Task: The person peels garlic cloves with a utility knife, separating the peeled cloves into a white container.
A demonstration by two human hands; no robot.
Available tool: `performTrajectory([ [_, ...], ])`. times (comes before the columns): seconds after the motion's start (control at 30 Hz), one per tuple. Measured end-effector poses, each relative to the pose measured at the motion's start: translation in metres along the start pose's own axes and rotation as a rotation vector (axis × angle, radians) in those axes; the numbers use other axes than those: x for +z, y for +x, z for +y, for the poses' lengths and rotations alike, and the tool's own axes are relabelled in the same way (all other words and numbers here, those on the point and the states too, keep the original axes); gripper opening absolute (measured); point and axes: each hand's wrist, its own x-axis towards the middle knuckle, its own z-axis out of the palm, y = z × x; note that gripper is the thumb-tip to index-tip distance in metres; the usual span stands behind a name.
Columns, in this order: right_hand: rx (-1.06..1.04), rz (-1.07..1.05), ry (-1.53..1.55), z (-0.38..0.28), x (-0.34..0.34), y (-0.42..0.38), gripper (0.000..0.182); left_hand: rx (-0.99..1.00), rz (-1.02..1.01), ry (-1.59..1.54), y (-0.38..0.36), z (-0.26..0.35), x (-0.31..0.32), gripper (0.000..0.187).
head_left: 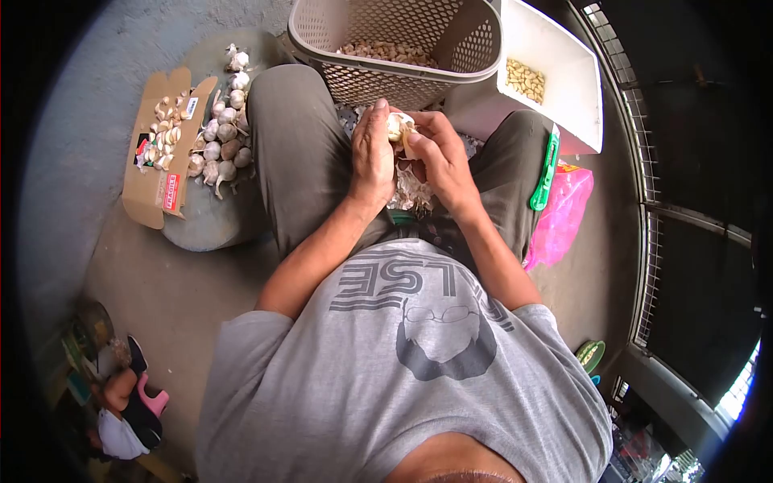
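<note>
While the left hand (pixel 373 161) cups one garlic bulb (pixel 396 128), its straight fingers pressed together, the right hand (pixel 445 159) pinches the papery side between thumb and bent forefinger, just above one heap of skins (pixel 411 194). Bracing the bulb in the left palm and thumbing the skin up from its loose edge would probably strip it cleanly without bruising. One green cutter (pixel 545 177) rests on the right trouser leg (pixel 506 169); one pink bag (pixel 566 216) lies beyond. Along the right edge of one grey stool (pixel 211 232) sit roughly twenty whole bulbs (pixel 212 150), overlapping too much to count exactly; at its left edge, one cardboard tray (pixel 146 196) bears perhaps twenty loose cloves (pixel 165 135). Farthest, one mesh basket (pixel 394 76) and one white box (pixel 564 129) hold uncountable brownish pieces (pixel 388 53) and pale cloves (pixel 525 80) respectively.
</note>
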Motion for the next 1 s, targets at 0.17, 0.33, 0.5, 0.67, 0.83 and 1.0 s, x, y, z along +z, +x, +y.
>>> performTrajectory([
  [0.17,-0.07,0.075,-0.072,-0.005,-0.004,-0.005,0.037,-0.051,-0.007,-0.096,0.0,-0.001,0.002,0.045],
  [0.33,-0.229,0.047,-0.398,-0.002,-0.006,-0.004,0.03,-0.009,-0.033,-0.14,0.003,-0.003,0.002,0.044],
  [0.5,0.034,-0.009,0.013,-0.013,-0.02,-0.001,0.023,-0.077,-0.121,0.031,-0.002,0.005,0.003,0.035],
  [0.67,0.068,-0.038,0.28,-0.009,-0.033,0.0,0.019,-0.127,-0.148,0.003,-0.003,0.007,0.002,0.026],
  [0.83,0.08,0.034,0.196,-0.007,-0.031,0.001,0.02,-0.071,-0.195,0.1,-0.002,0.009,0.004,0.025],
  [1.0,0.076,0.01,-0.012,-0.008,-0.031,0.002,0.02,-0.025,-0.204,0.236,-0.005,0.01,0.005,0.02],
])
